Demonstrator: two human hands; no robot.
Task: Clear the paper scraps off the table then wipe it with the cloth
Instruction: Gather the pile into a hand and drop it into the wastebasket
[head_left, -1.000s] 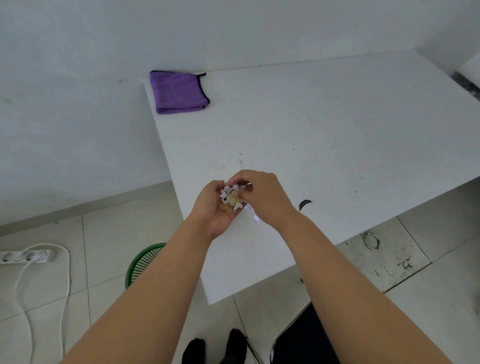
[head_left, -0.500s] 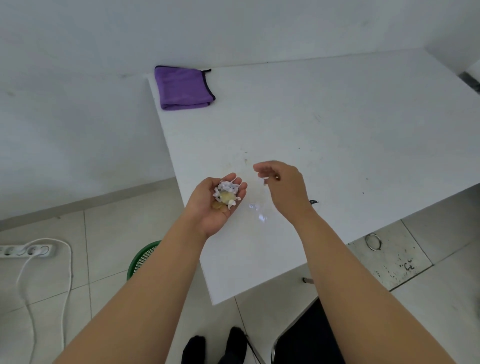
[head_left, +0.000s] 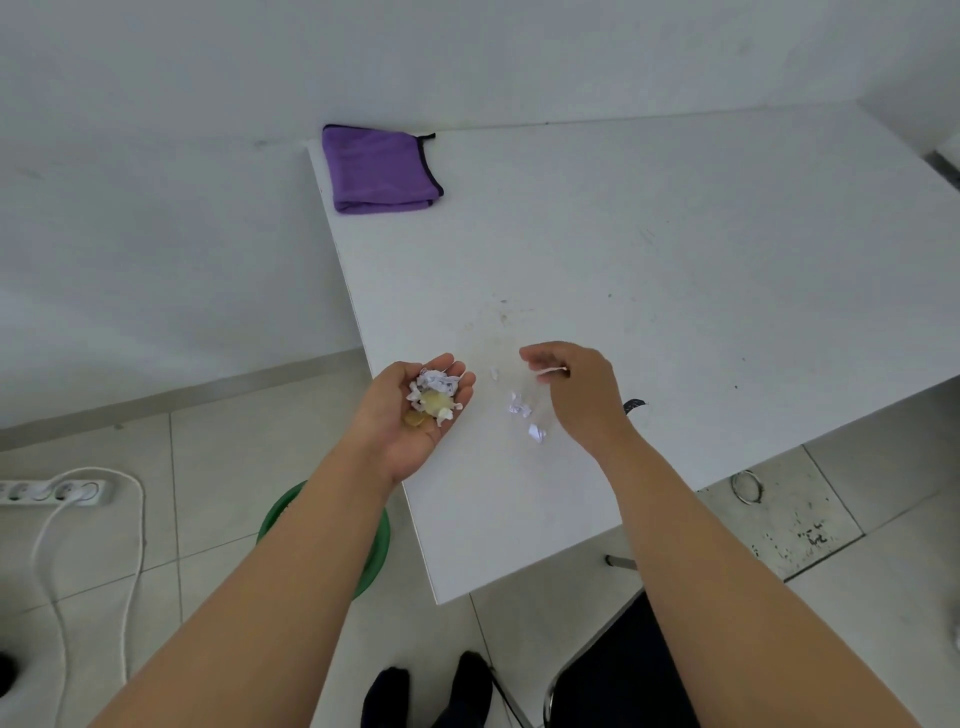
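My left hand (head_left: 415, 410) is cupped palm up over the table's left edge, holding a small heap of white and yellowish paper scraps (head_left: 434, 397). My right hand (head_left: 576, 389) hovers just to the right, fingers curled, pinching a thin white scrap (head_left: 550, 370). Three loose white scraps lie on the white table (head_left: 675, 260) between the hands: one (head_left: 494, 372), a crumpled one (head_left: 519, 405) and one (head_left: 536, 433). A folded purple cloth (head_left: 382, 169) rests at the table's far left corner.
A green basket (head_left: 374, 545) stands on the tiled floor under my left forearm. A power strip with a white cable (head_left: 57, 491) lies at the left. A dark chair (head_left: 623, 670) is below the table's near edge. A small dark object (head_left: 635, 404) lies by my right wrist.
My hands were together over the scraps; they have separated. The right hand moved right with a thin scrap pinched, and the left palm opened upward with its heap.
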